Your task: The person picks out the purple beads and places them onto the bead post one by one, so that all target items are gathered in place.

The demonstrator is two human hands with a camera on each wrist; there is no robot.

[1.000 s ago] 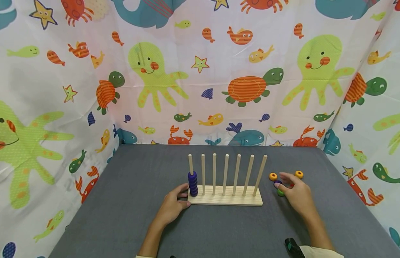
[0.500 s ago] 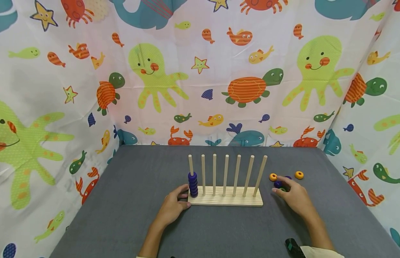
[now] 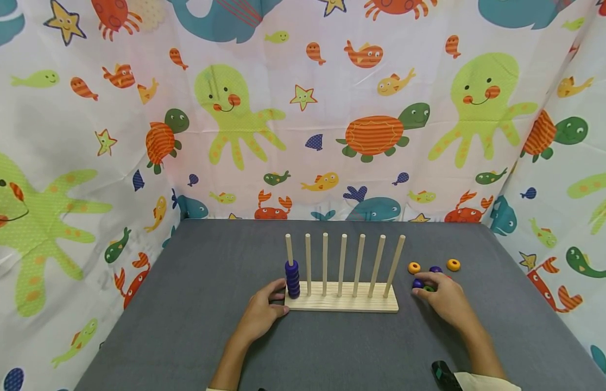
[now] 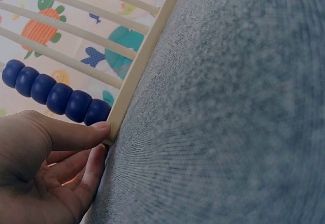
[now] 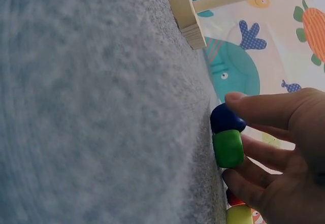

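My left hand (image 3: 263,305) holds the left end of a wooden peg stand (image 3: 342,304), its thumb at the corner in the left wrist view. Several dark blue beads (image 4: 55,96) are stacked on the leftmost peg; the other pegs are bare. To the right of the stand, my right hand (image 3: 448,300) pinches a dark blue bead (image 5: 226,119) between thumb and forefinger, low at the table. A green bead (image 5: 228,149) touches it under the fingers. A red bead (image 5: 234,198) is mostly hidden behind the fingers.
Beyond the right hand lie two yellow-orange beads (image 3: 414,267) and another dark blue bead (image 3: 435,269). The grey tabletop (image 3: 185,326) meets a sea-animal curtain (image 3: 303,130) at the back and sides.
My right hand has drawn back slightly, and its thumb and forefinger have closed on the dark blue bead, which shifted slightly left. My left hand and the stand stay put.
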